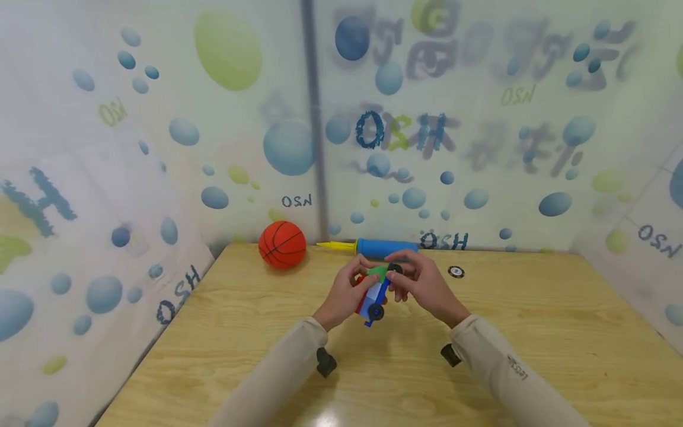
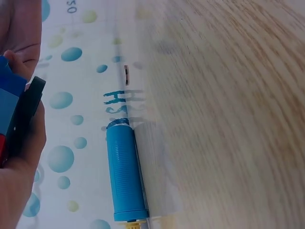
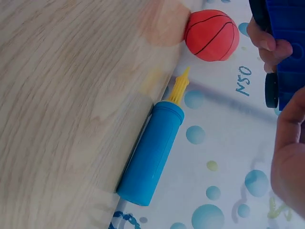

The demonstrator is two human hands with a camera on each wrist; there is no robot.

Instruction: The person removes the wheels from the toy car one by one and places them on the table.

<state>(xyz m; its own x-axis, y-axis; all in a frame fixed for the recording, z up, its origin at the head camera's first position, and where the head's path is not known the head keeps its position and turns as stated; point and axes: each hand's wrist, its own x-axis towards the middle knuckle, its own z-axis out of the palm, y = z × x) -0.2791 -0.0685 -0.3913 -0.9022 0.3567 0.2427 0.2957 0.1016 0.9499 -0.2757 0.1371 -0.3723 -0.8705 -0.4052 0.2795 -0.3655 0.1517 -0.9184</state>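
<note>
Above the middle of the table, both hands hold a small toy car (image 1: 376, 292) with red, green, light blue and dark blue parts and black wheels. The left hand (image 1: 341, 292) grips its red and green side, thumb over the top. At the car's far end, by a black wheel, the right hand (image 1: 431, 286) pinches it with thumb and fingers. In the left wrist view, blue and black parts of the car (image 2: 10, 98) show at the left edge. Its dark blue underside (image 3: 291, 52) appears in the right wrist view, with fingertips against it.
A red toy basketball (image 1: 282, 245) sits at the table's back left. Beside it, along the back wall, lies a blue hand pump (image 1: 381, 248) with a yellow nozzle. A black-and-white poker chip (image 1: 456, 271) lies right of the hands. Bubble-printed sheets surround the wooden table (image 1: 256, 332).
</note>
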